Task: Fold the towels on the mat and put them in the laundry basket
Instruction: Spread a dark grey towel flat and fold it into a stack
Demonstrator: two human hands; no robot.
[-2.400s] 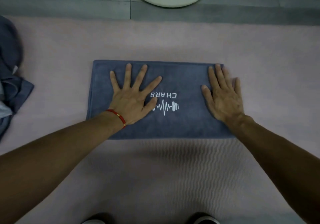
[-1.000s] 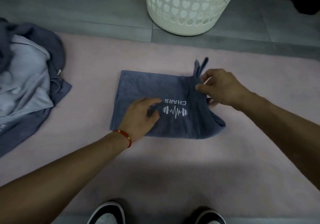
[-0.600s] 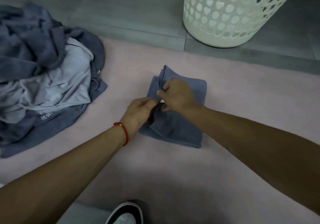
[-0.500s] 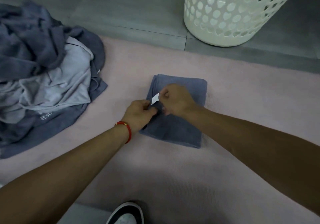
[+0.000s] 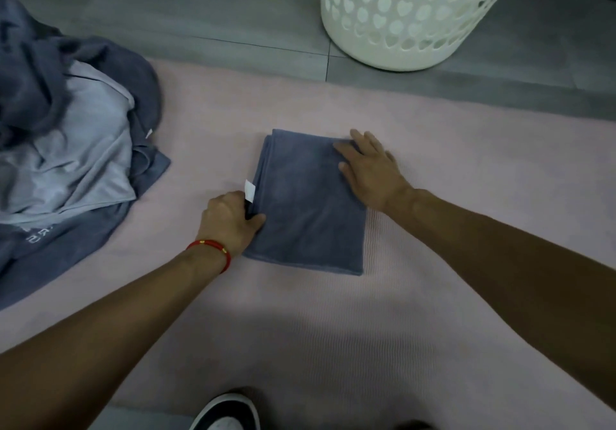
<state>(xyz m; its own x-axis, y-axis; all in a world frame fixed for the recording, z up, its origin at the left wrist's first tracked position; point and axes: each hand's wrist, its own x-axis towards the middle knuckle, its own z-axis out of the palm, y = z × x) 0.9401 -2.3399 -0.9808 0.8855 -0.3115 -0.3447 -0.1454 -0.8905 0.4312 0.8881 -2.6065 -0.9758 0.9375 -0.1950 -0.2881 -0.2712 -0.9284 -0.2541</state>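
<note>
Head view shows your folded towel (image 5: 308, 203) lying flat on the pink mat (image 5: 333, 346), a compact blue-grey rectangle with its long sides running away from you. Your right hand (image 5: 368, 169) lies on its far right corner with the fingers straight and spread, palm down; that reads as pressing the layers flat so the fold keeps its shape. Your left hand (image 5: 230, 221) sits at the towel's left edge, near the middle of that side, fingers curled under the stacked layers and thumb on top, so it is gripping the edge. A white tag (image 5: 250, 190) sticks out just beyond those fingers.

So the towel lies between your two hands, touched by both: the left at its side, the right on its upper surface. That grip suggests you are ready to lift the bundle without letting it unfold.

The laundry basket (image 5: 410, 16) stands on the grey floor (image 5: 200, 6) beyond the mat, well apart from the towel and off to the right. A heap of unfolded towels (image 5: 66, 136) waits at the mat's left end, so most of the job seems to remain.
</note>
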